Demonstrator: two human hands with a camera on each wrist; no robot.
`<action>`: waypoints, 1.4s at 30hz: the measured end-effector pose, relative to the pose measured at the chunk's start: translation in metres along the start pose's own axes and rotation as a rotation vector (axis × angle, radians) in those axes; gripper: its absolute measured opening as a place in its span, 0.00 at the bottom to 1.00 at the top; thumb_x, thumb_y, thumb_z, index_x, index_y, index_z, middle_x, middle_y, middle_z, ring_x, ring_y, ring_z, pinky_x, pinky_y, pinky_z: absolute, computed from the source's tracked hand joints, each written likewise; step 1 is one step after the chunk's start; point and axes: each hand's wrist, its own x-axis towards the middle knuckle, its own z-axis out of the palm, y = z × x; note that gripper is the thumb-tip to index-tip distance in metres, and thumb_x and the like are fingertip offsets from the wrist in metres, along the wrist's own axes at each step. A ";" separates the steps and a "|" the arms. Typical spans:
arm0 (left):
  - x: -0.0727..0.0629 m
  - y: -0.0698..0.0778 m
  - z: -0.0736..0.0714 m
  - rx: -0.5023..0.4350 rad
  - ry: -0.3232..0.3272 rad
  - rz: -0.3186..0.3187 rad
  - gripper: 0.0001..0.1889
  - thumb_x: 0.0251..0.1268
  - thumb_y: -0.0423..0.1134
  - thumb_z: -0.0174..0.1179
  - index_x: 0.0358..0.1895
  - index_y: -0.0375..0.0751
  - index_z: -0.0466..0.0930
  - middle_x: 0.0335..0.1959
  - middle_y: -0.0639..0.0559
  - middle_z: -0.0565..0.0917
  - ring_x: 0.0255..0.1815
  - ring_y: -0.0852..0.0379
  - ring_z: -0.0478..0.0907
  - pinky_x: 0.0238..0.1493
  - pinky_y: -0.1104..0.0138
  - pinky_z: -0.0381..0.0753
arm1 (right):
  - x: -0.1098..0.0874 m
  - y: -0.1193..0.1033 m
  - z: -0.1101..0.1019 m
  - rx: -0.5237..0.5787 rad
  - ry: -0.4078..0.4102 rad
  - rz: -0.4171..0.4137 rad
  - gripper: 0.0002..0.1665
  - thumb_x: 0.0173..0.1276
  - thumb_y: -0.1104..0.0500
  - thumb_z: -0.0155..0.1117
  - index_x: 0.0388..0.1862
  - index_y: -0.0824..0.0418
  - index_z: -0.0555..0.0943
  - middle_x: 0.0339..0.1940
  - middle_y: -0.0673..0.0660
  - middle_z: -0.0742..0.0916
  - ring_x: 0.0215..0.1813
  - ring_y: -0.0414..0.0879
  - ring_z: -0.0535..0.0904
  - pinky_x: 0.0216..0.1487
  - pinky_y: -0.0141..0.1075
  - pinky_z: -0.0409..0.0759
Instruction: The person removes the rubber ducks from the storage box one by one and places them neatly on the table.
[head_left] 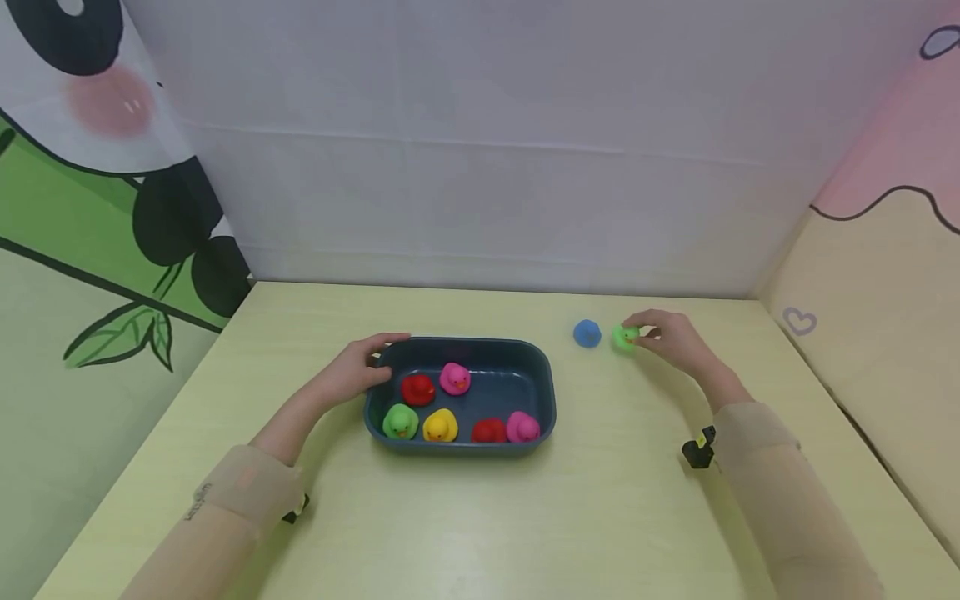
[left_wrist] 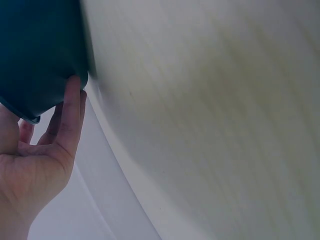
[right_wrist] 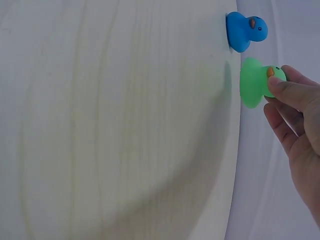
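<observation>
At the back left corner of a dark blue plastic basin (head_left: pixel 525 354), my left hand (head_left: pixel 358 367) grips the rim, thumb over the edge; the left wrist view has its fingers (left_wrist: pixel 71 107) against the outer wall. My right hand (head_left: pixel 671 340) pinches a light green rubber duck (right_wrist: pixel 254 82) by the head, between thumb and fingers. A blue rubber duck (head_left: pixel 587 333) sits on the table just left of it. Inside the basin are a green duck (head_left: pixel 401 422), a yellow duck (head_left: pixel 440 426), two red ducks (head_left: pixel 417 389) and two pink ducks (head_left: pixel 455 379).
The pale wood-grain table (head_left: pixel 465 525) runs back to a hanging white cloth (head_left: pixel 465 200). Printed panels with cartoon shapes stand at the left and right (head_left: pixel 870 275). A small black device (head_left: pixel 699 450) is strapped at the right cuff.
</observation>
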 end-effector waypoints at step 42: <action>-0.001 0.000 -0.001 0.015 -0.003 0.009 0.29 0.65 0.31 0.52 0.70 0.51 0.63 0.65 0.34 0.66 0.48 0.41 0.73 0.31 0.65 0.76 | 0.002 0.007 0.007 0.045 -0.051 0.266 0.23 0.66 0.53 0.63 0.57 0.61 0.76 0.48 0.63 0.83 0.50 0.59 0.77 0.48 0.50 0.74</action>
